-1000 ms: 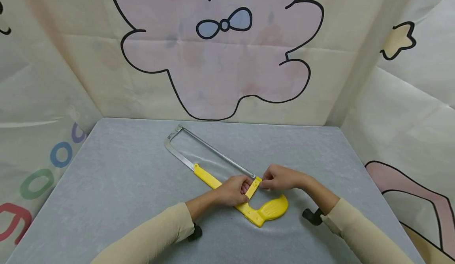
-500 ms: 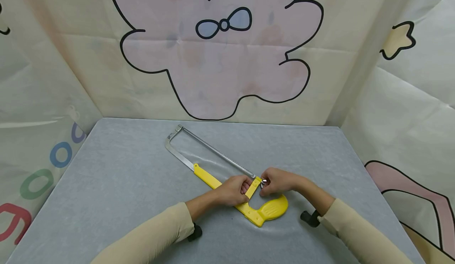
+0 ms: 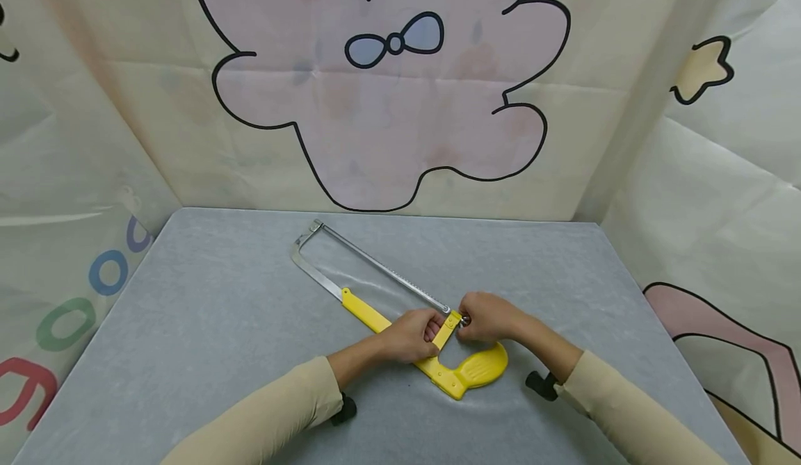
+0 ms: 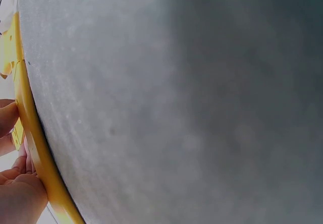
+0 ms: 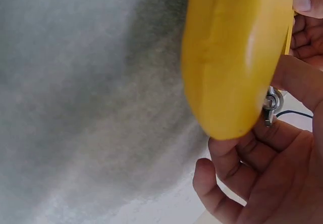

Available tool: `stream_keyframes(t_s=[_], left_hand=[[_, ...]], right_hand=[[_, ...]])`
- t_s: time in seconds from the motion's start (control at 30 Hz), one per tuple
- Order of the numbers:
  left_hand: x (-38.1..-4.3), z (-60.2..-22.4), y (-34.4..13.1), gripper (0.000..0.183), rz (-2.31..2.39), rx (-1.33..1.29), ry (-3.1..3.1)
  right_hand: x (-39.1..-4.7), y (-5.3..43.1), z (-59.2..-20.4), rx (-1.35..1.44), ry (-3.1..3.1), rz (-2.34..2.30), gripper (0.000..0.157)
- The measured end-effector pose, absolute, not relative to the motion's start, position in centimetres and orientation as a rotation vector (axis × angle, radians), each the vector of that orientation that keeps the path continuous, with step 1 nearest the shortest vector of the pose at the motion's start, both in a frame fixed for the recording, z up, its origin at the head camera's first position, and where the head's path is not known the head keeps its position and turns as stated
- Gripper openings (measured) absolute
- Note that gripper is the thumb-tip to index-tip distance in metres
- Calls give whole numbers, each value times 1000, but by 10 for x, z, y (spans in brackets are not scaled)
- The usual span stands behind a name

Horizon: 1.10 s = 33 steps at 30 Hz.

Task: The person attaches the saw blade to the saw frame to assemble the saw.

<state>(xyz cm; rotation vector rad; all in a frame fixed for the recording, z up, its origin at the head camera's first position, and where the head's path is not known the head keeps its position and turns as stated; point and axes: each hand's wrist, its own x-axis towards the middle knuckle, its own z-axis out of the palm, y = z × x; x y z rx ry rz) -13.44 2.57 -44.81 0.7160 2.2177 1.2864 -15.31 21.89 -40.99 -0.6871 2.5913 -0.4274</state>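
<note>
A hacksaw with a yellow and silver frame (image 3: 363,311) lies slantwise on the grey table, its yellow handle (image 3: 483,368) nearest the person. The metal blade (image 3: 382,268) runs along the far side to a short yellow end post (image 3: 445,333). My left hand (image 3: 409,336) grips the frame and post, fingertips on the post's inner side. At the post's outer side, my right hand (image 3: 491,317) holds its curled fingers around a silver wing nut (image 5: 272,103). The right wrist view has the handle in front, covering part of those fingers. Only fingers of the left hand (image 4: 22,196) show at the left wrist view's edge.
The grey cloth-covered table (image 3: 219,326) extends around the saw. Printed fabric walls (image 3: 388,138) stand behind it and at both sides. A dark wrist camera mount (image 3: 541,386) hangs under the right forearm, another mount (image 3: 343,409) under the left.
My right hand first came slightly away from the post, uncovering the wing nut, then its fingers turned and closed in around the nut. The left hand and hacksaw stayed in place.
</note>
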Motion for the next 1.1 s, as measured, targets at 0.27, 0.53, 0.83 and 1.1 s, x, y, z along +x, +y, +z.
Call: stream_keyframes(t_s=[0.27, 0.53, 0.83, 1.1], left_hand=[[-134, -447, 26, 34, 1283, 706, 2214], [-135, -447, 27, 35, 1274, 697, 2215], [-135, -448, 26, 36, 1274, 700, 2219], [-135, -448, 26, 35, 1272, 696, 2221]], right_hand=[[-152, 219, -405, -715, 2644, -393, 26], [-150, 218, -405, -728, 2725, -317, 28], [-145, 215, -404, -802, 2857, -100, 31], [-145, 216, -403, -813, 2863, -83, 32]])
